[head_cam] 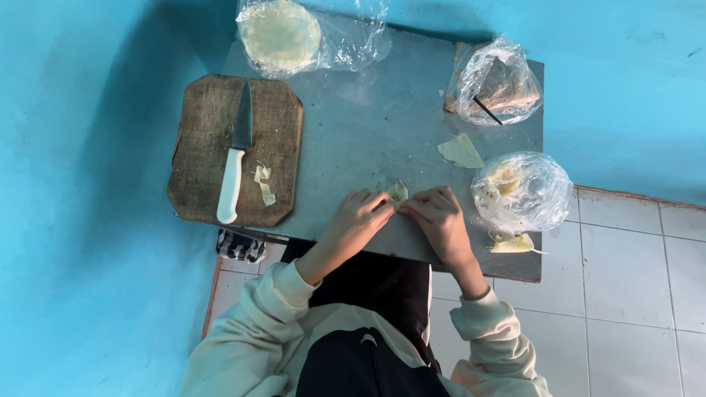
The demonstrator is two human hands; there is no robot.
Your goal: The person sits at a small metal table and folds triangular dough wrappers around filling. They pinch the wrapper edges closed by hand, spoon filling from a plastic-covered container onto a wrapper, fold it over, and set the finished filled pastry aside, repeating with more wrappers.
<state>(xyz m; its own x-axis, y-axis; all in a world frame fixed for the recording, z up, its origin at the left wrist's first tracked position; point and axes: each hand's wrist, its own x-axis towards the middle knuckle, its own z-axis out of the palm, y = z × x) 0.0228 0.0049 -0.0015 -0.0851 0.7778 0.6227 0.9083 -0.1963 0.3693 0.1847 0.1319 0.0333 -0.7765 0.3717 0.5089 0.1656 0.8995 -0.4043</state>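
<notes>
- Grey metal desk [368, 125]
- Wooden cutting board [206, 158] at its left edge
- Three clear plastic bags [521, 192]
- Loose pale wrapper piece [461, 151]

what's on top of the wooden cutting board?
On the dark wooden cutting board lies a white-handled knife, blade pointing away from the person, with a few pale dough scraps beside it. Whatever is under the knife is hidden.

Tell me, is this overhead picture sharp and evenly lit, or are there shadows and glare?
Head view: mostly sharp; a soft shadow darkens the blue wall at upper left; the plastic bags glint with small highlights; the metal table shows a dull sheen; the left hand and right hand pinching the small wrapper piece look clear, with slight wide-angle bending near the edges.
</notes>
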